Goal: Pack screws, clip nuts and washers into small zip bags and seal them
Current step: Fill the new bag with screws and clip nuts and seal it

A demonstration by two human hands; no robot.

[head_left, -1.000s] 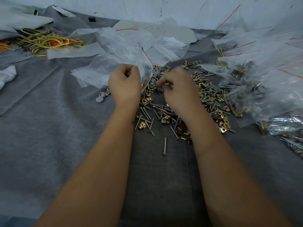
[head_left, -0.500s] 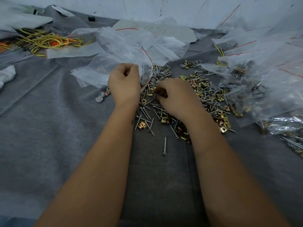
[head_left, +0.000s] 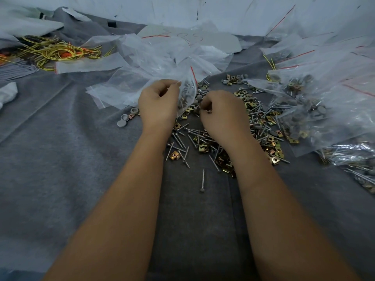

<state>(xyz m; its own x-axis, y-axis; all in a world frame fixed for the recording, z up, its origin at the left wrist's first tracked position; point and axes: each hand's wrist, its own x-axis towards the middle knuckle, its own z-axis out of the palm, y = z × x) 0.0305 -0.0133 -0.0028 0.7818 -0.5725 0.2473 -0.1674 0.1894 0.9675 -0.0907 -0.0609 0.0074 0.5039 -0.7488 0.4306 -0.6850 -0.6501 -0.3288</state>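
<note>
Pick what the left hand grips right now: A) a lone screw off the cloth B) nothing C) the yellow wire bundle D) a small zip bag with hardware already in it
D: the left hand pinches the small zip bag, with screws visible through the plastic.

Grey felt cloth (head_left: 60,179), tangled yellow wires (head_left: 54,51), white wall (head_left: 223,11)

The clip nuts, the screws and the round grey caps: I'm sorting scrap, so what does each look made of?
Clip nuts: likely plated steel, since they show a shiny yellow-gold, folded sheet-metal look.
Screws: probably bare or zinc-plated steel, being dull silver with a threaded shank.
Round grey caps: apparently plastic, from their matte, even grey and moulded rim.
All lie on a grey cloth, seemingly felt.
</note>
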